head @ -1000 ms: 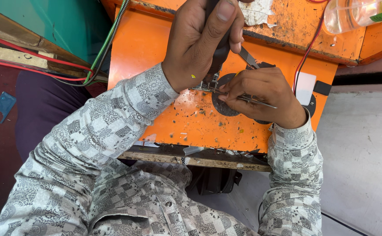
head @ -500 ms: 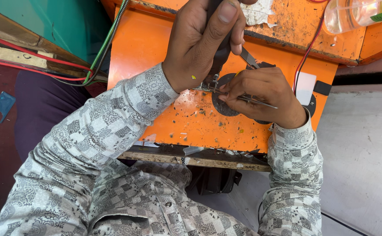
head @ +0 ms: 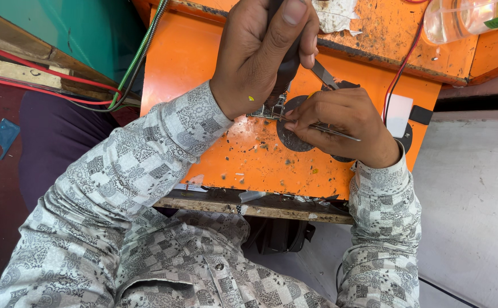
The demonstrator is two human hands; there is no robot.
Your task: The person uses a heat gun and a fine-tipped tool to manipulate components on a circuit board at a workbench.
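Observation:
My left hand [head: 263, 54] is closed round a dark tool handle [head: 287, 63] held upright, its tip down over a small metal part [head: 265, 112] on the orange worktop [head: 203, 74]. My right hand [head: 346, 122] grips thin metal tweezers [head: 334, 132] that run under its fingers toward that part. Under both hands lies a dark round pad [head: 291, 140]. Fingers hide where the tool tip and tweezer points meet the part.
A clear plastic bottle [head: 460, 20] lies at the back right. Red and black wires [head: 400, 74] run down to a white block [head: 398, 114]. A second metal blade [head: 323, 74] lies behind my right hand. Cables [head: 55, 91] cross a green panel at left.

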